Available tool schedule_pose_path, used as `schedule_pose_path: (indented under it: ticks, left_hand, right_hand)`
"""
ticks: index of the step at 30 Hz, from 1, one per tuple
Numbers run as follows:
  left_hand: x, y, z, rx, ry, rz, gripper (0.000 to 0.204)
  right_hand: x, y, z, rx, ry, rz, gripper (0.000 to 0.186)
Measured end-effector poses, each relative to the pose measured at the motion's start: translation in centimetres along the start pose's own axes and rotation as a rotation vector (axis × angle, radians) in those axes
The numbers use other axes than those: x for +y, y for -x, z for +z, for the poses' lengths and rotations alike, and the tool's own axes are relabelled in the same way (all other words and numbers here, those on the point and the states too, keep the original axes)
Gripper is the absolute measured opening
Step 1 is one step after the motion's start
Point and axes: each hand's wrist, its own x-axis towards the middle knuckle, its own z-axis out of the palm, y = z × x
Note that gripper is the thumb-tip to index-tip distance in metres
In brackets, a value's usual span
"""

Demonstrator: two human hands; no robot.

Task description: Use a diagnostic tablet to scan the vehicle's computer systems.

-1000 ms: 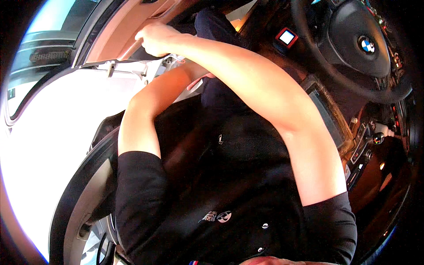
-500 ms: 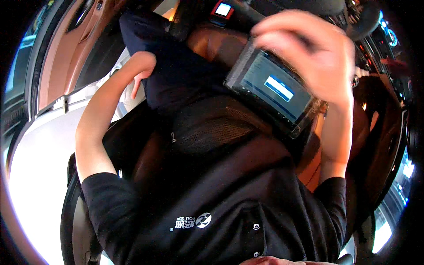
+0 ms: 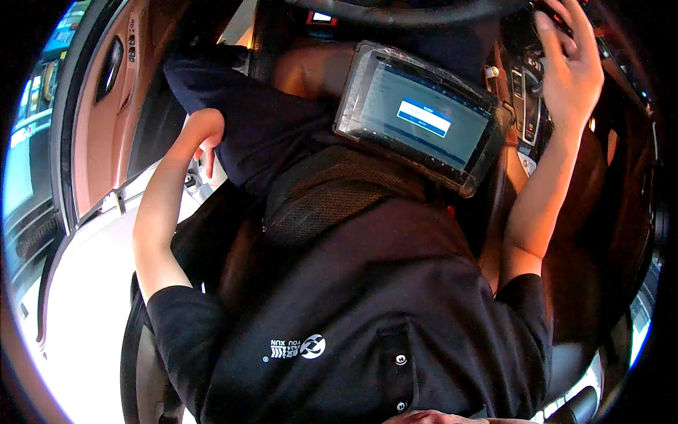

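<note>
A tablet [image 3: 385, 88] in a dark rugged case with a clear cover lies tilted across my lap. Its lit screen shows a pale pop-up box with a blue border. My right hand [image 3: 573, 78] is beyond the tablet's right side, up by the dashboard and centre console, its fingers apart and nothing seen in them. Whether its fingertips touch the dashboard I cannot tell. My left hand [image 3: 206, 131] rests against my left thigh [image 3: 244, 127] with the wrist bent; one finger stretches downward, the others are partly hidden, and no held object shows.
The steering wheel [image 3: 424, 15] arches over the top. A small red-framed device [image 3: 321, 18] with a lit screen sits beyond my knees. On the right is the centre console [image 3: 526, 106] with buttons and a lever. The brown door panel [image 3: 106, 127] stands at the left, with bright ground showing below it.
My right hand has moved from over the tablet to the dashboard area at the upper right, uncovering the screen. The view has shifted, bringing the steering wheel in. My left hand stays at my thigh.
</note>
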Motion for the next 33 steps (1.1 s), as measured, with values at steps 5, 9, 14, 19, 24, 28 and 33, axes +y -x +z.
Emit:
schedule_pose_path:
  ticks: [5,9,14,19,24,28,33]
  left_hand:
    - [-0.4,0.1,-0.2,0.002,-0.032,-0.001,0.055]
    - [-0.4,-0.1,0.2,-0.023,-0.05,0.007,0.055]
    - [-0.6,0.0,0.2,-0.035,-0.065,0.016,0.054]
    - [-0.4,0.1,0.5,-0.05,-0.075,0.032,0.054]
    - [-0.4,0.5,0.3,-0.049,-0.098,0.027,0.053]
    - [-0.2,0.0,0.6,-0.042,-0.096,0.045,0.053]
    - [-0.1,0.2,0.2,-0.025,-0.102,0.062,0.052]
  right_hand:
    - [0.3,0.3,1.7,0.009,0.1,-0.103,0.045]
    - [2.7,-0.4,0.2,-0.035,0.342,-0.306,0.034]
    - [5.8,-0.7,-0.7,0.068,0.383,-0.513,0.032]
    - [6.7,1.0,1.1,0.004,0.087,-0.012,0.051]
    - [16.5,0.8,0.1,-0.006,-0.294,0.121,0.062]
    - [7.9,0.6,1.5,0.087,-0.193,-0.139,0.056]
    - [4.8,0.7,1.5,0.053,0.135,-0.165,0.052]
